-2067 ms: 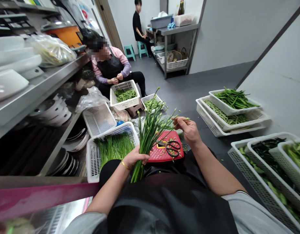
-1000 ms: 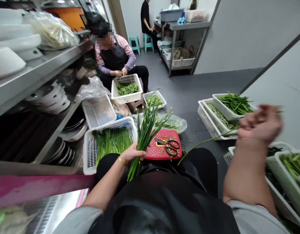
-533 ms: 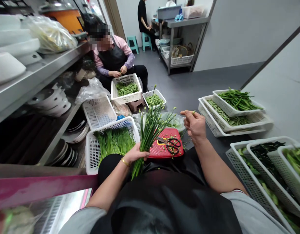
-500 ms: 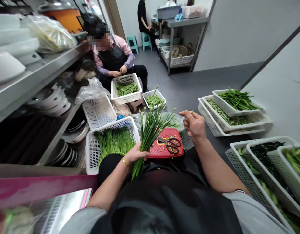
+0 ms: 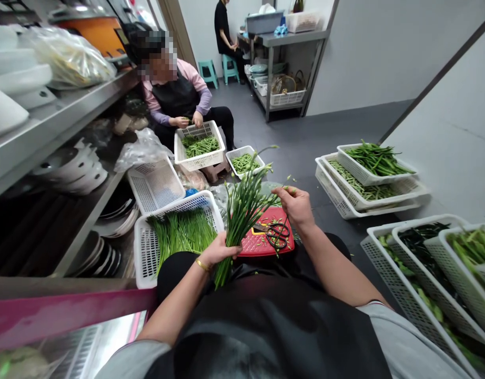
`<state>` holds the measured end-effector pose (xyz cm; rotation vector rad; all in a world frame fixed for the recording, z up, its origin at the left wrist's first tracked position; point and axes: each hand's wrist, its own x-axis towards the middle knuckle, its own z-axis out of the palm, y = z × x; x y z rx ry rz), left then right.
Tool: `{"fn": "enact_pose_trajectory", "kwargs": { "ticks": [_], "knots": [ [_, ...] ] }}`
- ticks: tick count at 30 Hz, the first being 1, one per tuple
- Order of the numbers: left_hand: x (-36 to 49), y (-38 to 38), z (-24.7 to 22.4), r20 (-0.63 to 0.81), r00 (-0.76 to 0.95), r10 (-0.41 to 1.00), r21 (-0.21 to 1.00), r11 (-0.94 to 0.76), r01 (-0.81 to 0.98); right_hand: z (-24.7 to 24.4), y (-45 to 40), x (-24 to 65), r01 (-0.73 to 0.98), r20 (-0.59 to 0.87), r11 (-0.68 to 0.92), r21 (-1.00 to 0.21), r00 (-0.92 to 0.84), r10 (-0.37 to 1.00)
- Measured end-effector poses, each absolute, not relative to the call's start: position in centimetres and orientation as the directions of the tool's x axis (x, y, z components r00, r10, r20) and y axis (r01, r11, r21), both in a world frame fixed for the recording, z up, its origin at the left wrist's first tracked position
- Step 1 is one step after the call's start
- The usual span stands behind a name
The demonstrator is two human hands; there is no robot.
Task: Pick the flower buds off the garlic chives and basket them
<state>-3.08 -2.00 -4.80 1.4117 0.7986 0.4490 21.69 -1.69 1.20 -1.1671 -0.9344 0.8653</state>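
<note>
Two bare hands hold greens: the left hand (image 5: 220, 251) is wrapped round a thick bunch of budded stalks (image 5: 241, 213), which fans upward and forward out of its grip. Ahead and to its right, the right hand (image 5: 299, 209) has thumb and forefinger pinched on a slim stem (image 5: 285, 187) beside the bunch's tips. Scissors (image 5: 266, 228) lie on a red box (image 5: 252, 245) just right of the left hand; a white basket (image 5: 147, 263) of green stalks sits to its left.
</note>
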Motion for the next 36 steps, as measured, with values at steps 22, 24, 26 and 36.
{"fn": "enact_pose_trajectory", "kwargs": {
  "ticks": [22, 24, 26, 36],
  "knots": [
    [-3.8, -1.9, -5.2, -0.237, 0.669, 0.705, 0.969, 0.223, 0.108, 5.2, -1.4, 27.3, -0.110, 0.238, 0.477, -0.872, 0.756, 0.610],
    [-4.0, -1.9, -5.1, -0.239, 0.673, 0.700, 0.969, 0.220, 0.114, 7.1, -2.0, 31.1, -0.044, 0.316, 0.599, -0.799, 0.817, 0.482],
    [-4.0, -1.9, -5.0, -0.237, 0.677, 0.697, 0.970, 0.209, 0.125, 8.2, -2.9, 33.6, -0.090, 0.348, 0.629, -0.772, 0.769, 0.536],
    [-3.4, -2.0, -5.0, -0.228, 0.712, 0.664, 0.974, 0.153, 0.168, 3.1, -0.5, 22.0, 0.137, 0.216, 0.179, -0.974, 0.344, 0.914]
  ]
}}
